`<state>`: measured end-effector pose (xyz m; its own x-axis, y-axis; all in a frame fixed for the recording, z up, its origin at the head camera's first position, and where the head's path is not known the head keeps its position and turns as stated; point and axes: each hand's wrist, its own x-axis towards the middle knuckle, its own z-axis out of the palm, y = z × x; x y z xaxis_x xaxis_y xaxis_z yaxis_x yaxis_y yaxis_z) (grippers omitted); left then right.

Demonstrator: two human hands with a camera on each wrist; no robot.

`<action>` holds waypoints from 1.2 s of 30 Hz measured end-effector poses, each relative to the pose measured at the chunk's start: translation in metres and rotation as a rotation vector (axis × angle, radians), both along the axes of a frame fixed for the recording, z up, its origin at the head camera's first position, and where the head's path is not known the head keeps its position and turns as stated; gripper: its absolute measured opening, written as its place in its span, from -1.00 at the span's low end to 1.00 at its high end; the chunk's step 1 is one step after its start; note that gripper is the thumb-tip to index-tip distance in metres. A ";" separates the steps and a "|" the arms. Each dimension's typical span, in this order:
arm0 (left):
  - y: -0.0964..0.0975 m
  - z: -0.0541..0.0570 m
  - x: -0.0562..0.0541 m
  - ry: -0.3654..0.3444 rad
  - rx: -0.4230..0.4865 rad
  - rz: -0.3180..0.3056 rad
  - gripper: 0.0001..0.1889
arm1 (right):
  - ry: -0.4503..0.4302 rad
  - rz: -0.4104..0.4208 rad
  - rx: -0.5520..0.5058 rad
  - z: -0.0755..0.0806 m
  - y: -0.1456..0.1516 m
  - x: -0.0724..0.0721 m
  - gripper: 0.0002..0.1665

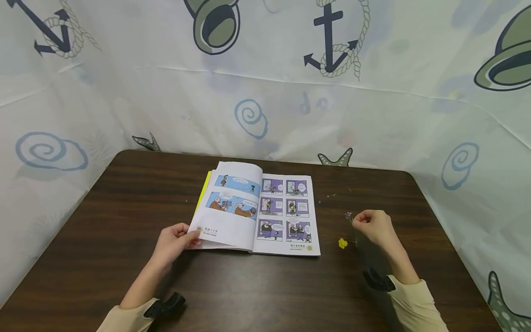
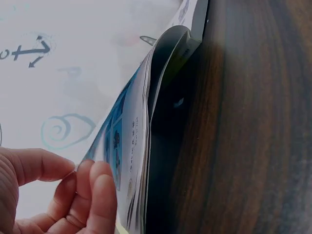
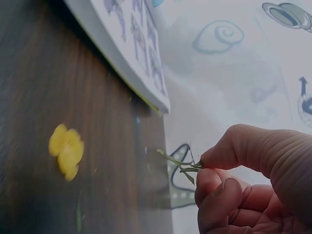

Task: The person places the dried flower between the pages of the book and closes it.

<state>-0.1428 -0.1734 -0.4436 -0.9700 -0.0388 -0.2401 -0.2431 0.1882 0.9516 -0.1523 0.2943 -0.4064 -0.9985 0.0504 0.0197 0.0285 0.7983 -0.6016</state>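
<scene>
With the book (image 1: pixel 286 250) already open between the grips, the left grip (image 1: pixel 176 240) pinches a page (image 1: pixel 228 228), while the right grip (image 1: pixel 374 227) pinches a sprig (image 1: pixel 348 216) and a yellow flower (image 1: pixel 342 243) lies near it on the tabletop (image 1: pixel 236 295), both as yet outside the book.

The flower (image 3: pixel 68 151) is yellow, the sprig (image 3: pixel 193 168) green, the book's panels (image 1: pixel 271 206) purple and blue.

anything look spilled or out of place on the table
Slightly: pale specks lie scattered on the wood-grain table, right of the open comic book, like stray debris. A yellow flower also lies loose nearby, unusual beside a book.
</scene>
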 end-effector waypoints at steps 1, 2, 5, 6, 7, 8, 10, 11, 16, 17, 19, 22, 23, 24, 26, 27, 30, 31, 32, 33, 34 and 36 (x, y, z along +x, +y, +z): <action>-0.001 -0.001 0.000 -0.017 0.007 0.001 -0.81 | 0.005 0.009 -0.005 0.001 -0.002 -0.002 -0.90; -0.001 -0.001 0.000 -0.033 0.014 0.001 -0.82 | 0.014 0.018 -0.009 0.002 -0.004 -0.004 -0.90; -0.003 -0.003 0.001 -0.070 0.015 -0.005 -0.82 | 0.035 0.043 -0.018 0.005 -0.013 -0.010 -0.91; -0.003 -0.004 0.001 -0.082 0.011 -0.007 -0.82 | 0.038 0.050 -0.022 0.006 -0.016 -0.013 -0.91; -0.004 -0.005 0.001 -0.093 0.002 -0.008 -0.82 | 0.039 0.054 -0.029 0.007 -0.020 -0.015 -0.91; -0.004 -0.006 0.002 -0.098 -0.006 -0.009 -0.82 | 0.041 0.061 -0.032 0.008 -0.024 -0.018 -0.91; -0.005 -0.007 0.002 -0.108 -0.032 -0.009 -0.82 | 0.033 0.070 -0.050 0.008 -0.031 -0.023 -0.91; -0.004 -0.007 0.003 -0.112 -0.052 -0.006 -0.82 | 0.031 0.072 -0.056 0.008 -0.036 -0.026 -0.91; -0.003 -0.009 0.003 -0.088 -0.210 -0.027 -0.82 | 0.020 0.080 -0.091 0.006 -0.058 -0.040 -0.92; -0.002 -0.009 0.002 -0.082 -0.245 -0.032 -0.82 | 0.018 0.081 -0.096 0.005 -0.062 -0.042 -0.92; -0.001 -0.010 0.001 -0.066 -0.310 -0.044 -0.82 | 0.018 0.089 -0.109 0.004 -0.071 -0.047 -0.91; 0.001 -0.010 0.000 -0.041 -0.401 -0.065 -0.82 | 0.009 0.100 -0.130 0.002 -0.084 -0.053 -0.90; 0.002 -0.009 -0.001 -0.035 -0.429 -0.073 -0.82 | 0.008 0.103 -0.135 0.002 -0.088 -0.055 -0.90; 0.002 -0.009 -0.002 -0.029 -0.457 -0.082 -0.80 | 0.008 0.110 -0.140 0.001 -0.092 -0.057 -0.90; 0.003 -0.007 -0.003 -0.028 -0.505 -0.102 -0.78 | 0.010 0.123 -0.150 -0.001 -0.099 -0.060 -0.90; 0.004 -0.007 -0.004 -0.031 -0.523 -0.112 -0.76 | 0.014 0.129 -0.156 -0.002 -0.102 -0.062 -0.90; 0.005 -0.004 -0.007 -0.061 -0.554 -0.136 -0.71 | 0.034 0.152 -0.164 -0.006 -0.111 -0.066 -0.89; 0.005 -0.003 -0.007 -0.074 -0.560 -0.142 -0.71 | 0.038 0.154 -0.165 -0.007 -0.114 -0.068 -0.88; 0.005 -0.002 -0.008 -0.086 -0.563 -0.148 -0.70 | 0.040 0.161 -0.166 -0.009 -0.117 -0.069 -0.88; 0.005 -0.001 -0.009 -0.098 -0.564 -0.153 -0.70 | 0.037 0.163 -0.170 -0.011 -0.120 -0.071 -0.87; 0.004 -0.001 -0.009 -0.110 -0.567 -0.155 -0.71 | 0.032 0.165 -0.170 -0.013 -0.122 -0.072 -0.87; 0.003 0.001 -0.009 -0.121 -0.585 -0.155 -0.74 | 0.021 0.169 -0.174 -0.017 -0.127 -0.074 -0.87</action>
